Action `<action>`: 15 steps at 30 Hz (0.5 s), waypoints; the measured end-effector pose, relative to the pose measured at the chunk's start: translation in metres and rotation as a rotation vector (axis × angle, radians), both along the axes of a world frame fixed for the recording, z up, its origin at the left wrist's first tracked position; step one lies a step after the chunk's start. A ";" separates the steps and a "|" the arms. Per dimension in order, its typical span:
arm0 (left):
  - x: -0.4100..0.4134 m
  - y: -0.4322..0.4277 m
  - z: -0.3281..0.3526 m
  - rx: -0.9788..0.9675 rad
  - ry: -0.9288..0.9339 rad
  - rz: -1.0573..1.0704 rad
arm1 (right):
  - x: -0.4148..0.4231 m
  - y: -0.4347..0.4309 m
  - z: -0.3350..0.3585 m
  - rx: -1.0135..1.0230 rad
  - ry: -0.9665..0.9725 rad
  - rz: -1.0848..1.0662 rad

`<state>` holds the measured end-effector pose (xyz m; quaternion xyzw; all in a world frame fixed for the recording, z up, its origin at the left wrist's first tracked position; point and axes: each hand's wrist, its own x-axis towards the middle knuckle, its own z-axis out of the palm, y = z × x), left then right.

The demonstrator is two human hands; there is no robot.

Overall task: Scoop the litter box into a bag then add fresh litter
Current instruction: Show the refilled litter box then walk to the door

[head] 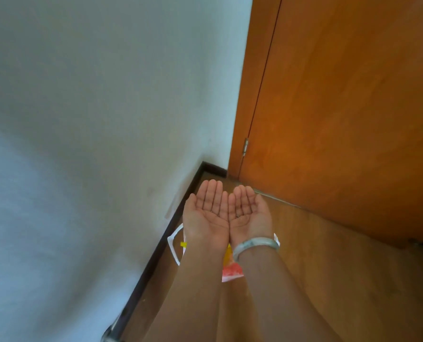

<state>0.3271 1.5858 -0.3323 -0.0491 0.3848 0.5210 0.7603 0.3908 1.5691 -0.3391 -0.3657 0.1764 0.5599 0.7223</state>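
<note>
A bag (231, 272) of white, yellow and red is seen on the wooden floor (329, 267), close to the dark baseboard (156, 255), and is largely hidden beneath the two forearms; only a white edge on its left side and a red and yellow patch between the arms are shown, and what is in it cannot be told. Above it, the left hand (206, 213) and the right hand (248, 213) are held out with palms turned up, set side by side so that their inner edges touch along the little fingers. The fingers of both are kept straight to slightly cupped and together, the thumbs are turned outward, and nothing is grasped by either hand. A pale green bracelet (256, 245) is worn on the right wrist. The white wall (94, 119) is met by the baseboard on the left, and the corner is reached just beyond the fingertips. To the right of the corner an orange wooden door (353, 107) is seen, with a metal hinge (245, 146) fixed at its left edge.
</note>
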 end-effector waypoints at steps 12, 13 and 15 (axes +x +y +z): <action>0.012 0.042 -0.224 0.089 -0.042 0.041 | 0.010 0.046 -0.230 0.113 -0.036 0.030; 0.015 0.046 -0.234 0.109 -0.052 0.042 | 0.013 0.050 -0.239 0.124 -0.050 0.032; 0.020 0.053 -0.248 0.134 -0.076 0.049 | 0.017 0.057 -0.251 0.152 -0.073 0.022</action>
